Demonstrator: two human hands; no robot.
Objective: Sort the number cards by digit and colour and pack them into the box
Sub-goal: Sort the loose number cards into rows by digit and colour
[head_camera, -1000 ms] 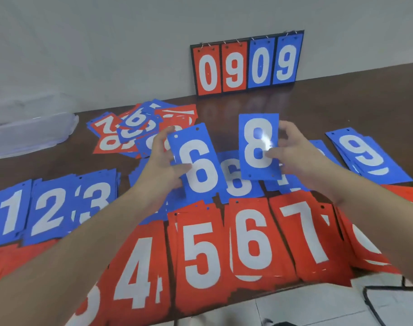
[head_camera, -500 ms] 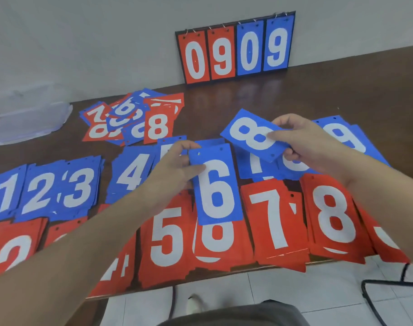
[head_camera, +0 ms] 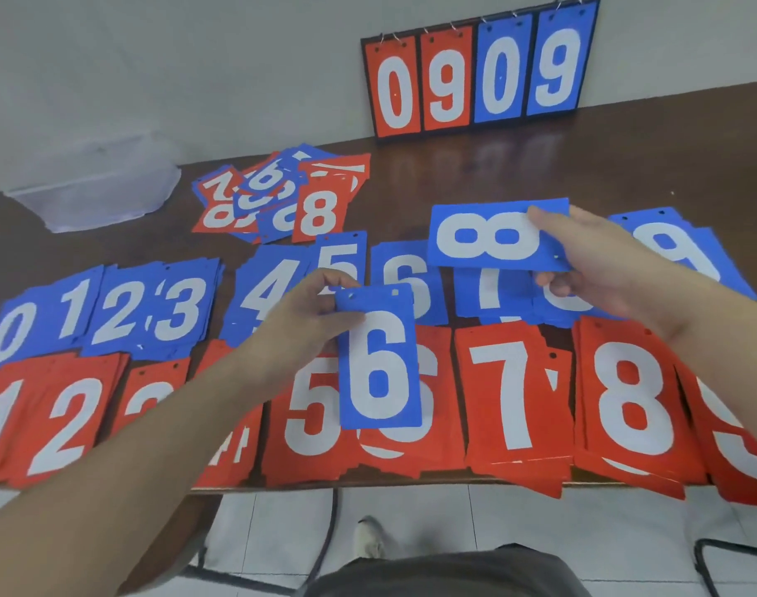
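Above flat rectangular piles, hands pinch thin blue 6 card.

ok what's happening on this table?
A person is sorting number cards into piles by digit: blue row behind, red row in front. The left hand holds a blue 6 card upright; the right hand holds a blue 8 card turned sideways. An unsorted heap and a clear plastic box sit further back.
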